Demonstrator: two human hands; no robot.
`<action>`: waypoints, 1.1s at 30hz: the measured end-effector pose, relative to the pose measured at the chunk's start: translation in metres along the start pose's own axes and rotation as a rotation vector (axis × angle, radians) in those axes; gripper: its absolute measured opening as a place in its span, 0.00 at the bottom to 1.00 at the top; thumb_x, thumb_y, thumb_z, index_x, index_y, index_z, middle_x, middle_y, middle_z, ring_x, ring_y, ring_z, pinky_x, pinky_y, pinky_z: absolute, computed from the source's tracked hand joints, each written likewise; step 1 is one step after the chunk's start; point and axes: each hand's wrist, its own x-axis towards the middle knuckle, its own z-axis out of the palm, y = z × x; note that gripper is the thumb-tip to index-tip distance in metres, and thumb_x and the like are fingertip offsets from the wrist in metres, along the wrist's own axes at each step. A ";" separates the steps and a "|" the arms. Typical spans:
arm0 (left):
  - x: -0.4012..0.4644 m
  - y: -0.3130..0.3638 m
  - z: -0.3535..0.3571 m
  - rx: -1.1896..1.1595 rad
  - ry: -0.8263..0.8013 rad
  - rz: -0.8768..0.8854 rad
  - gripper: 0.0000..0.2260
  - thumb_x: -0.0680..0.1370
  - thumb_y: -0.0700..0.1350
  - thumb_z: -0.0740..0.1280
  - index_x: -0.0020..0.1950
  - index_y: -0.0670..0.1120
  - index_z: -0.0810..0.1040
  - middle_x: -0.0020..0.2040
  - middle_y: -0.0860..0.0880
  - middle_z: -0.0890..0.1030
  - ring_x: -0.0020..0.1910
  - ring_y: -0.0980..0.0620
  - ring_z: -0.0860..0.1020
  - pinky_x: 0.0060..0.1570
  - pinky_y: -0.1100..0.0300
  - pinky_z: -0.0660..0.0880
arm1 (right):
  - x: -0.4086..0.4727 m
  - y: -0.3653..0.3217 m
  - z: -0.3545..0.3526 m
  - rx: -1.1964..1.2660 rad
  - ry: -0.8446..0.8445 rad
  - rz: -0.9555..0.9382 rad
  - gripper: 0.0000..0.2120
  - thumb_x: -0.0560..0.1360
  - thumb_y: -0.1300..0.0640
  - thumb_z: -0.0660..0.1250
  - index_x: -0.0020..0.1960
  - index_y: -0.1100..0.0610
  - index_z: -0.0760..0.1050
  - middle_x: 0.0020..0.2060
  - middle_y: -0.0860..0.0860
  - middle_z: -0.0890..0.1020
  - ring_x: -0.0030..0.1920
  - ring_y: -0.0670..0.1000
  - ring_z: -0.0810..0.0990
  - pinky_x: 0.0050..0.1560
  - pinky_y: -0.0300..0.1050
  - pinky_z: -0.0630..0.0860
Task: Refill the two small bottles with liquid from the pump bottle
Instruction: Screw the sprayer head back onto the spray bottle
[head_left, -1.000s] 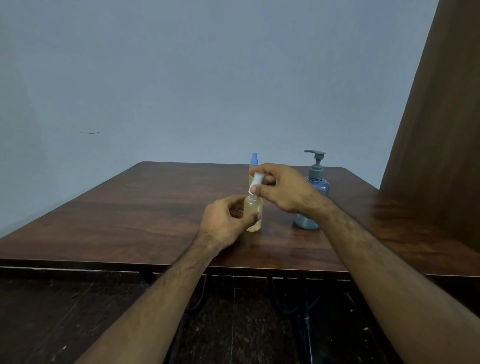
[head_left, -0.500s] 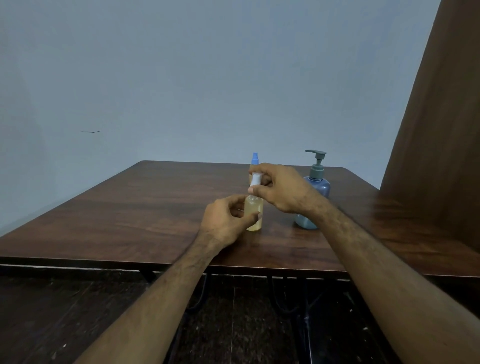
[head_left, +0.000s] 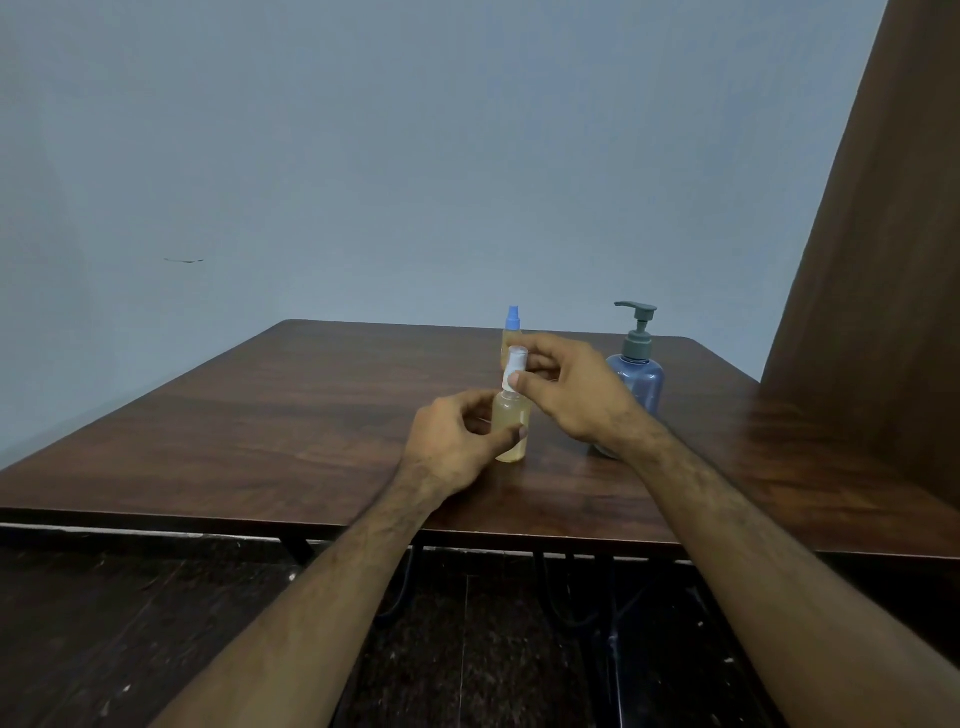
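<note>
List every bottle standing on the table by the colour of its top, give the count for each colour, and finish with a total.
White top: 1, the small bottle held by the left hand, its white cap pinched by the right hand.
Light blue top: 1, the small bottle behind.
Grey pump top: 1, the blue pump bottle.
Total: 3 bottles.

We see a dark wooden table (head_left: 260, 426) at the centre, a pale blue wall (head_left: 415, 156) at twelve o'clock, a brown wooden panel (head_left: 883, 260) at three o'clock, and dark floor (head_left: 156, 623) at six o'clock.
</note>
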 end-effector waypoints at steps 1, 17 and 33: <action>0.000 0.000 0.000 -0.003 0.002 0.002 0.18 0.70 0.54 0.79 0.59 0.56 0.84 0.47 0.59 0.86 0.44 0.65 0.82 0.49 0.66 0.80 | 0.000 0.001 0.000 0.003 0.018 0.003 0.19 0.80 0.60 0.75 0.71 0.54 0.81 0.57 0.51 0.89 0.59 0.51 0.87 0.68 0.55 0.81; -0.003 0.004 0.000 -0.034 -0.003 -0.005 0.19 0.71 0.51 0.79 0.60 0.53 0.84 0.49 0.57 0.86 0.46 0.62 0.83 0.51 0.62 0.81 | -0.001 0.006 0.005 0.086 0.031 -0.002 0.20 0.80 0.57 0.77 0.70 0.55 0.81 0.58 0.51 0.87 0.59 0.50 0.86 0.66 0.53 0.83; -0.002 0.003 -0.001 -0.028 -0.003 -0.005 0.18 0.70 0.54 0.80 0.59 0.54 0.84 0.47 0.58 0.86 0.45 0.63 0.83 0.50 0.62 0.81 | 0.002 0.013 0.006 0.072 0.054 0.014 0.23 0.72 0.50 0.84 0.64 0.50 0.80 0.47 0.44 0.87 0.43 0.37 0.84 0.46 0.32 0.81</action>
